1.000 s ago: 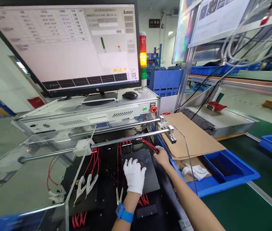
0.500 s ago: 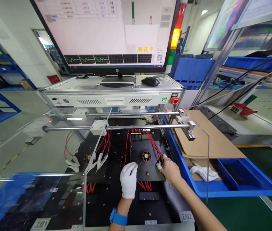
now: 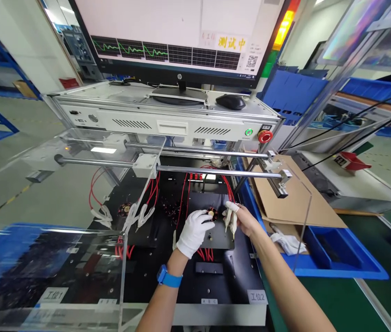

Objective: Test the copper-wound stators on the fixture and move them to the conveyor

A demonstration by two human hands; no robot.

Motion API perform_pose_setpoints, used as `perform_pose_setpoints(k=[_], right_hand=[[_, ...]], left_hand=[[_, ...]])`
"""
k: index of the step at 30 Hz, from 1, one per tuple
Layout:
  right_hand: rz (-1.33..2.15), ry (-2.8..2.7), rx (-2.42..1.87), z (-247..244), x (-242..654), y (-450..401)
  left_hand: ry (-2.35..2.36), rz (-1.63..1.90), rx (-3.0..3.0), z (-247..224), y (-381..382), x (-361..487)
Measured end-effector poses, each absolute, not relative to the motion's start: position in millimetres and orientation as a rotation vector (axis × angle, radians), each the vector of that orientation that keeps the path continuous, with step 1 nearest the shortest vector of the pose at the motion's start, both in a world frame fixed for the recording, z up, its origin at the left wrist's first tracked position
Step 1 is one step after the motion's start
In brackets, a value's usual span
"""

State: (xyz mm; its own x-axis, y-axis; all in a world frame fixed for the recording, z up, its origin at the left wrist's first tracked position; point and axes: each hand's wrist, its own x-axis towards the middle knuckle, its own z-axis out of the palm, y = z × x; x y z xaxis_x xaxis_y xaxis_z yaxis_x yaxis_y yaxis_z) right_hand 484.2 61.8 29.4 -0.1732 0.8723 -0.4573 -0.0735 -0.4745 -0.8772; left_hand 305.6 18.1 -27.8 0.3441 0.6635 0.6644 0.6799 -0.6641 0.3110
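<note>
My left hand (image 3: 192, 233), in a white glove with a blue watch (image 3: 170, 276) at the wrist, reaches over the black plate (image 3: 197, 203). Its fingers curl at the left side of a small round coil part (image 3: 212, 214); whether they grip it is hard to tell. My right hand (image 3: 241, 217), with white covers on some fingertips, is closed on white clips (image 3: 230, 221) at the ends of red wires (image 3: 229, 186), over the plate's right side. More white clips (image 3: 141, 216) hang on red wires at the left station, near another coil part (image 3: 124, 210).
Metal rods (image 3: 212, 171) cross above the plates. A clear cover (image 3: 124, 258) stands left of my left hand. Blue trays (image 3: 351, 269) and cardboard (image 3: 292, 198) lie at the right. A monitor (image 3: 181, 76) and a mouse (image 3: 230, 101) sit on the machine.
My left hand has moved up and right to the coil part. My right hand has come slightly higher, and white clips now show in it. The camera view has shifted and tilted.
</note>
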Motion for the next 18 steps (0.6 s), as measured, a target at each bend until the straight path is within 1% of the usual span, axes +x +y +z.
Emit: perform_pose_setpoints(k=[7,9,12,15,18], right_hand=[[1.756,-0.918,-1.344,27,486,60],[1.731,-0.912,-1.357,26,484,61],[1.583,-0.933,-1.394,22,483,62],[1.413,-0.958,-1.436,15,483,63],[1.315,-0.993,-1.475,12,483,63]], left_hand=[[-1.7,-1.207,-2.385,-24,21,327],[-1.697,-1.188,-2.386,-25,21,332],[-1.61,-1.158,-2.451,-27,18,334],[-1.595,-1.207,-2.493,-26,14,333],[-1.62,-1.256,-2.5,-24,11,333]])
